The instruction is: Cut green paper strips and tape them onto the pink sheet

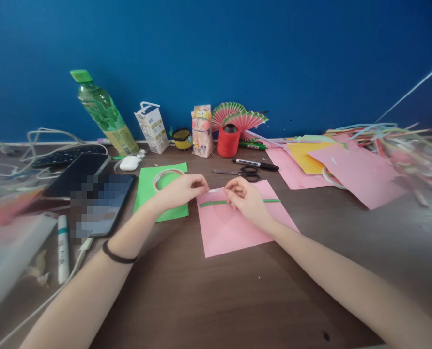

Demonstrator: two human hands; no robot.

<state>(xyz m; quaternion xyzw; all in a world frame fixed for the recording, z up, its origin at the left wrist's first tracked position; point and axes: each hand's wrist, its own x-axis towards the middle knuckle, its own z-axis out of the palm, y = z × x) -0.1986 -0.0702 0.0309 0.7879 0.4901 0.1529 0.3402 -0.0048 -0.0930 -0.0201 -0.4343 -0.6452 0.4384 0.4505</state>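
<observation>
Blue wall (216,53) behind, brown table (201,300) below, left hand (181,189) and right hand (248,201) closely pinch a pale strip (216,190)

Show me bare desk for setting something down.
Biggest patch: the desk below the pink sheet, between left forearm and right forearm. Another: right of that sheet, below the overlapping papers. Crowded: the left side, around the lit phone, and along the wall.
</observation>
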